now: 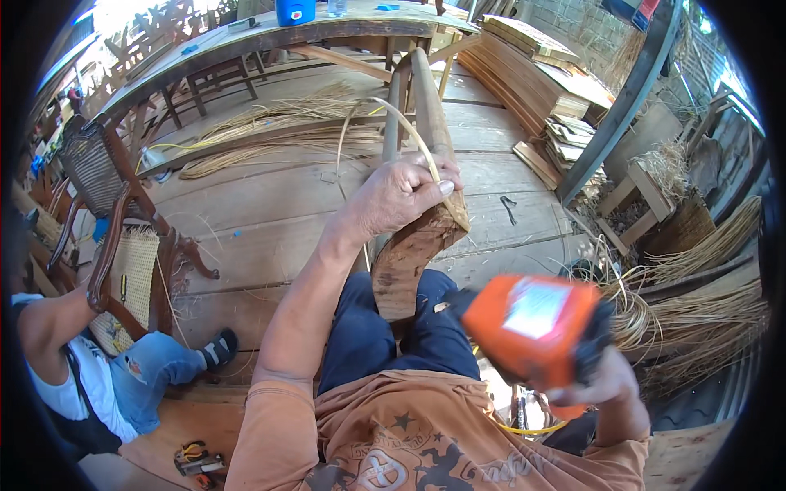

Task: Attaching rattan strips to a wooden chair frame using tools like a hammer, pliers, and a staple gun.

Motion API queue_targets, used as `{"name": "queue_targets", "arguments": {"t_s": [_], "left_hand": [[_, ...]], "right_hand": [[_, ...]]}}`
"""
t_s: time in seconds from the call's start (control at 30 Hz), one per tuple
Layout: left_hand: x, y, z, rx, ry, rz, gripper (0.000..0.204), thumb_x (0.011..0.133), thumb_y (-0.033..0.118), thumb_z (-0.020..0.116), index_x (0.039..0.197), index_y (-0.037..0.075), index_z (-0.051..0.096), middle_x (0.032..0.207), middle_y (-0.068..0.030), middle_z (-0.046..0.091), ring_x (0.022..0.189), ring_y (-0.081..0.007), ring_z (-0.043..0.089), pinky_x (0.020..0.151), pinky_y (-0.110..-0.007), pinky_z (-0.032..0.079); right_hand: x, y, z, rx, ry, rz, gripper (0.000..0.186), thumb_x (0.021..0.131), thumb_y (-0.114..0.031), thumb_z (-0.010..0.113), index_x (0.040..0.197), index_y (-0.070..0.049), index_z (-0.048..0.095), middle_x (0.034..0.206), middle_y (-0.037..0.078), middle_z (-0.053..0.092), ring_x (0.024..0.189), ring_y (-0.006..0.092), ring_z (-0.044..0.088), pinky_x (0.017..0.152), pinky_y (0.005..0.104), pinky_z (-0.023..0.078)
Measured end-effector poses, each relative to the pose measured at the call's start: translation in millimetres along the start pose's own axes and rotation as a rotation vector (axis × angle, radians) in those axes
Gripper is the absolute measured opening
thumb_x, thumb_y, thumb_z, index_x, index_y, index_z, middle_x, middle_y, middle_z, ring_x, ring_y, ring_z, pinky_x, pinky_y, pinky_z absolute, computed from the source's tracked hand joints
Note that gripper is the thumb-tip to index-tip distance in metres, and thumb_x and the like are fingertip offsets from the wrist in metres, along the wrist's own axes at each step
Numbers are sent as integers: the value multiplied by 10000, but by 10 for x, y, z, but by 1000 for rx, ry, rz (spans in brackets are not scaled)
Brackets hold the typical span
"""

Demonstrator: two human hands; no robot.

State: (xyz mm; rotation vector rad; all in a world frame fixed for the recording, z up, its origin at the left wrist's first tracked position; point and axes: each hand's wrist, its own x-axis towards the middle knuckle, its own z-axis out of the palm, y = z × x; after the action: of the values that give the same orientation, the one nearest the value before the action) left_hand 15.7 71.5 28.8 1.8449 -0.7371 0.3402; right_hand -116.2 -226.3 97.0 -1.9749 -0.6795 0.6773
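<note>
Head view: at the left, a co-worker sits near a dark wooden chair with a woven back. Centrally, the left hand pinches a pale curved strip at the near end of a wooden frame, which reaches between the person's knees. Rightward, the right hand grips a blurred orange power tool; farther right lie bundled strands.

Wd frame matt, rough nr end; tool orange plastic-lkg, blurred; shirt matt cloth.
</note>
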Motion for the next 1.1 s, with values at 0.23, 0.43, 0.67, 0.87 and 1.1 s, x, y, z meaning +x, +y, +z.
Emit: {"name": "queue_targets", "arguments": {"t_s": [0.23, 0.43, 0.67, 0.87, 1.1], "left_hand": [[11, -98, 18, -46, -1, 21, 177, 866, 127, 556, 927, 21, 684, 1044, -89, 618, 1012, -179, 554, 910, -297, 414], [13, -169, 52, -59, 4, 54, 222, 886, 205, 541, 929, 32, 674, 1035, -105, 602, 975, -200, 572, 870, -269, 424], [12, -187, 42, -119, -28, 95, 220, 899, 183, 524, 948, 15, 658, 1038, -125, 593, 979, -212, 567, 867, -290, 424], [7, -170, 7, -64, -16, 168, 211, 898, 170, 517, 952, 12, 646, 1021, -134, 593, 980, -237, 567, 869, -304, 426], [12, -162, -9, -88, -39, 139, 226, 902, 183, 513, 969, 18, 652, 1037, -146, 595, 997, -243, 564, 879, -310, 423]], "right_hand": [[226, -362, -400, 253, 388, -46, 567, 702, -409, 672, 982, 57, 510, 534, 109, 548, 446, 177, 550, 417, 282, 456], [553, -544, -574, 224, 265, 39, 602, 703, -411, 672, 1022, 67, 493, 544, 100, 553, 449, 160, 545, 434, 271, 458], [701, -694, -559, 204, 244, 88, 618, 701, -399, 678, 1053, 71, 487, 560, 93, 563, 452, 144, 544, 442, 254, 463], [736, -749, -512, 150, 196, 136, 515, 736, -365, 666, 1000, 56, 530, 594, 59, 582, 491, 102, 547, 478, 220, 461], [786, -953, -467, 25, 228, 229, 542, 725, -414, 685, 983, 46, 558, 592, 37, 578, 494, 86, 549, 488, 205, 469]]}}
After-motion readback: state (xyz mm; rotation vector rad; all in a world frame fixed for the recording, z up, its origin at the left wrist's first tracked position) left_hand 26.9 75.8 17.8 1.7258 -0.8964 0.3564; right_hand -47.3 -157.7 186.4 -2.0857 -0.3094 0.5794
